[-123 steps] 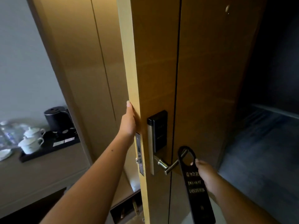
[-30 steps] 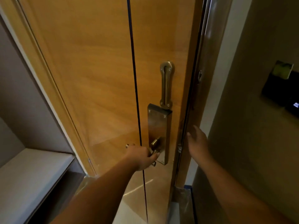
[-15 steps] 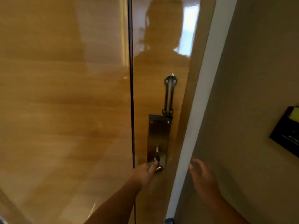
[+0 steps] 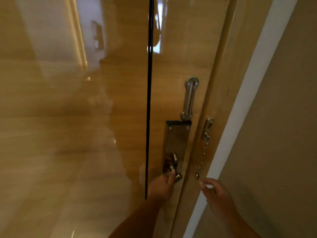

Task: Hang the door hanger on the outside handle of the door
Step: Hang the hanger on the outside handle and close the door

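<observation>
Couldn't spot the door hanger anywhere in shot, so honestly no way to say where it sat; going by the task, probably on the far side of the door (image 4: 103, 117), but that's a guess. Same for which way it pointed or how its long axis ran: hidden, couldn't tell. Would expect a light, flat, fairly stiff card sort of thing, easy to bend or crease, best pinched by the plain body below the hole and not near the thin loop. Again, judgement only. Had the left hand (image 4: 161, 186) wrapped shut round the inside handle (image 4: 175, 172), down at the bottom of the metal lock plate (image 4: 176, 143). Kept the right hand (image 4: 217, 194) empty, fingers loosely apart, just below the dangling end of the security chain (image 4: 202, 157) on the door frame (image 4: 223, 100), close to it but not clearly touching. Saw the chain's slide track (image 4: 189, 98) standing upright just above the lock plate. Looked shut against the frame, that door, with plain wall (image 4: 283, 134) off to the right.
</observation>
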A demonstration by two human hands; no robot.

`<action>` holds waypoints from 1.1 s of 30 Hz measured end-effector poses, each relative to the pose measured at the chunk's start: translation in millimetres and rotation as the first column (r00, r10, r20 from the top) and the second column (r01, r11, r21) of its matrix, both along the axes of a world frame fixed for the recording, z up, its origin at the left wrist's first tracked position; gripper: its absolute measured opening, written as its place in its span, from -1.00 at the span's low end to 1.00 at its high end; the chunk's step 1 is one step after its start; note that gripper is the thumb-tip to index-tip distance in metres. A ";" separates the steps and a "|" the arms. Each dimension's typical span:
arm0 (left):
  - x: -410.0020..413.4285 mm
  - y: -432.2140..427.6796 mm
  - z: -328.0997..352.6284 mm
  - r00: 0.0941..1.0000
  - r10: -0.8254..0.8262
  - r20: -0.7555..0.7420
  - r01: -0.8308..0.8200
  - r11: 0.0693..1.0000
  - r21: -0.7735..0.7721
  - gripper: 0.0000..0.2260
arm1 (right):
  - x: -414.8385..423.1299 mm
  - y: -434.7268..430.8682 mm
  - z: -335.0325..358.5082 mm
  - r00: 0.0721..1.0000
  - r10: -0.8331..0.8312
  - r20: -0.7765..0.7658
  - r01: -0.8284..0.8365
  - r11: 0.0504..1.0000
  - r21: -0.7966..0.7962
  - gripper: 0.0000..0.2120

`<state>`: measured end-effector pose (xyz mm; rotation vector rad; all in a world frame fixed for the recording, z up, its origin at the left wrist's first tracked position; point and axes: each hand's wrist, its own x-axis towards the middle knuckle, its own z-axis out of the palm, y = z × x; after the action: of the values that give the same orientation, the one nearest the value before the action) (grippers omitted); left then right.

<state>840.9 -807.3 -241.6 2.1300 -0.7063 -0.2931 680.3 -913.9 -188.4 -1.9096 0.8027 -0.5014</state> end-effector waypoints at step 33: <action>22.6 -4.8 15.9 0.901 -0.135 0.412 0.010 0.957 0.290 -0.47 | 1.1 8.5 29.6 0.996 0.089 0.023 -0.091 0.987 0.135 -0.92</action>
<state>863.5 -812.1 -225.7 2.4773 -1.0521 0.0480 681.4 -905.3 -158.8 -1.8048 0.7181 -0.3972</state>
